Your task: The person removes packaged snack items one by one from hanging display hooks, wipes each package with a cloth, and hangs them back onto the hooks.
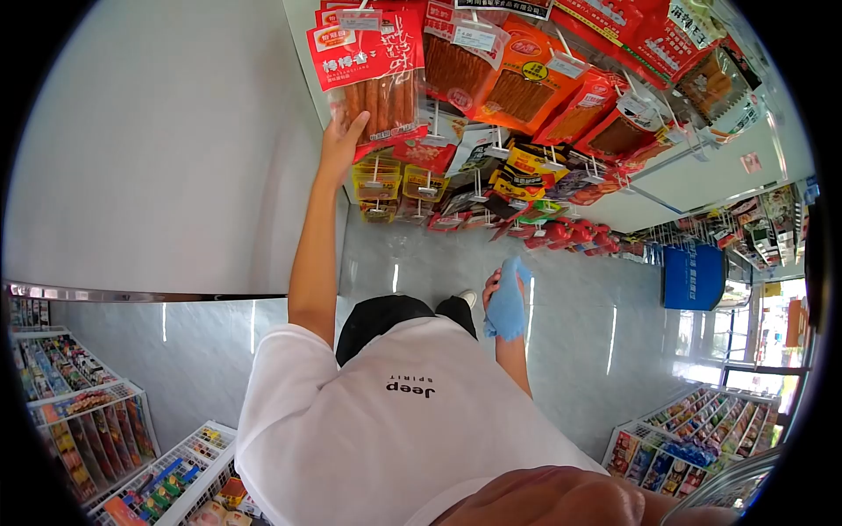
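Observation:
My left hand (344, 145) reaches up to the lower left of a red snack packet (375, 74) with a clear window, which hangs from a hook. The thumb lies across its front near the bottom and the other fingers are partly hidden at its edge, gripping it. Long brown sticks show through the window. Down by my right side, my right hand (494, 287) is closed around a folded light blue cloth (507, 302), which covers most of the fingers.
Orange packets (526, 83) and other bagged snacks hang on hooks to the right. A pale panel (158, 149) stands at the left. Behind me are wire racks of goods (96, 421), and a blue box (691, 276) stands at the far right on the grey floor (561, 333).

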Action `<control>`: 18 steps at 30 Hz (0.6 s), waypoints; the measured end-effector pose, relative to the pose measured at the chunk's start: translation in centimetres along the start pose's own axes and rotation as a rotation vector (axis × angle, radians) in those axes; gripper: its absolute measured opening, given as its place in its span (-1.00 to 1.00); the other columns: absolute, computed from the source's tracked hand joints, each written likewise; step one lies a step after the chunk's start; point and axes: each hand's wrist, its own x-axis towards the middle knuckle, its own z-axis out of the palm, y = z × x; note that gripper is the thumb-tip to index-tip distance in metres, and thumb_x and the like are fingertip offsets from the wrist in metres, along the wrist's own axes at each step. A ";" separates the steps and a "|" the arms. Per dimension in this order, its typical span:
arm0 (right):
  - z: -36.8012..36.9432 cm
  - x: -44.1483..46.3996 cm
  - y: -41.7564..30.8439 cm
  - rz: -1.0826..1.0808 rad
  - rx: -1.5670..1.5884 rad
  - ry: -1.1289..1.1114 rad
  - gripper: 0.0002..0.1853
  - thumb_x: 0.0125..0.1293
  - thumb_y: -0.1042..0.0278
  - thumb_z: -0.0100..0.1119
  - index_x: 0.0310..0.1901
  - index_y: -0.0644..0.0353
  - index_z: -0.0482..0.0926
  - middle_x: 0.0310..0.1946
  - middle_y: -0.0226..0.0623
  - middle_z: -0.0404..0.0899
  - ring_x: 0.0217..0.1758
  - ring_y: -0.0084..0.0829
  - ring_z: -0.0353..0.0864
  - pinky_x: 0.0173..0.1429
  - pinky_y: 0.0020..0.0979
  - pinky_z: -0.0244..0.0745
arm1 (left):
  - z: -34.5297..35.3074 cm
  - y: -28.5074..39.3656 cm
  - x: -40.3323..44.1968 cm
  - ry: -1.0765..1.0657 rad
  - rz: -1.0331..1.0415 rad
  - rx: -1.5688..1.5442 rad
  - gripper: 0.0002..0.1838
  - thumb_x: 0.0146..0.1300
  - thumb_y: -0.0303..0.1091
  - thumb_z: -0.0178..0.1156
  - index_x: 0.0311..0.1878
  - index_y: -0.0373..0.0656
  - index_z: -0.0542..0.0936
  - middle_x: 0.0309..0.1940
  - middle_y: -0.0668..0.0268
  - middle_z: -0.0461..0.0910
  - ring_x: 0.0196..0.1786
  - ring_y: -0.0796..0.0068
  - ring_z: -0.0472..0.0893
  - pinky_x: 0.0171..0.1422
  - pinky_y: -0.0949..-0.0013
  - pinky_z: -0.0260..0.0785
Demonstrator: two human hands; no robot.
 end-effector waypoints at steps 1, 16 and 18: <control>0.2 -0.1 0.3 -0.007 0.002 0.022 -0.71 0.50 0.17 0.14 0.00 0.25 0.54 -0.14 -0.27 0.62 -0.08 -0.39 0.62 -0.08 -0.43 0.61 | 0.1 0.4 -0.6 0.004 -0.029 -0.040 -0.25 0.41 -0.17 0.30 0.47 -0.39 0.21 0.35 0.10 0.41 0.38 0.36 0.42 0.44 0.32 0.29; 1.7 -0.1 1.1 -0.049 0.042 0.146 -0.63 0.40 0.15 0.22 0.04 0.27 0.50 -0.18 -0.18 0.56 -0.10 -0.33 0.58 -0.06 -0.41 0.60 | 1.4 -1.6 -16.3 -0.015 -0.787 -0.667 -0.45 0.38 -0.27 0.21 0.37 -0.24 0.36 0.23 0.11 0.54 0.23 0.10 0.60 0.25 -0.01 0.52; 2.1 -0.4 1.0 -0.099 -0.069 0.110 -0.60 0.39 0.13 0.23 0.05 0.29 0.48 -0.18 -0.19 0.54 -0.12 -0.35 0.57 -0.09 -0.39 0.58 | 2.4 -1.5 -18.6 0.016 -0.854 -0.845 -0.49 0.41 -0.27 0.13 0.37 -0.23 0.37 0.21 0.07 0.55 0.20 0.05 0.61 0.21 -0.07 0.54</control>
